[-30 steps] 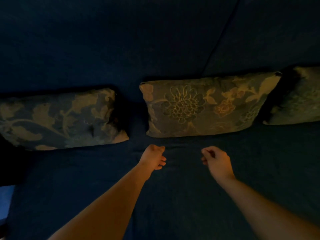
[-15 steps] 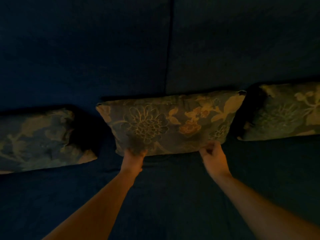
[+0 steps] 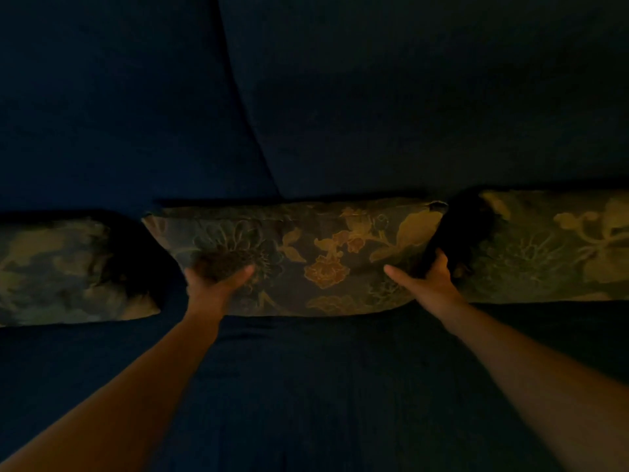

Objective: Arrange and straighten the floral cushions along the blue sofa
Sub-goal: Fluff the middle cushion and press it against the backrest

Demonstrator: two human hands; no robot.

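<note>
Three floral cushions lean in a row against the backrest of the dark blue sofa (image 3: pixel 306 386). The middle cushion (image 3: pixel 316 253) is between my hands. My left hand (image 3: pixel 214 281) grips its lower left part, thumb lying across the front; the fingers are blurred. My right hand (image 3: pixel 429 277) holds its right end, fingers wrapped behind the edge and thumb on the front. The left cushion (image 3: pixel 58 270) lies apart across a dark gap. The right cushion (image 3: pixel 544 247) sits close beside my right hand. The light is dim.
The sofa backrest shows a seam (image 3: pixel 245 107) running down behind the middle cushion. The open seat stretches in front of the cushions, under my forearms. Nothing else lies on the sofa within view.
My hands went from hovering closed over the seat to the cushion's lower edge, then up onto its two ends. The view has moved closer and shifted right.
</note>
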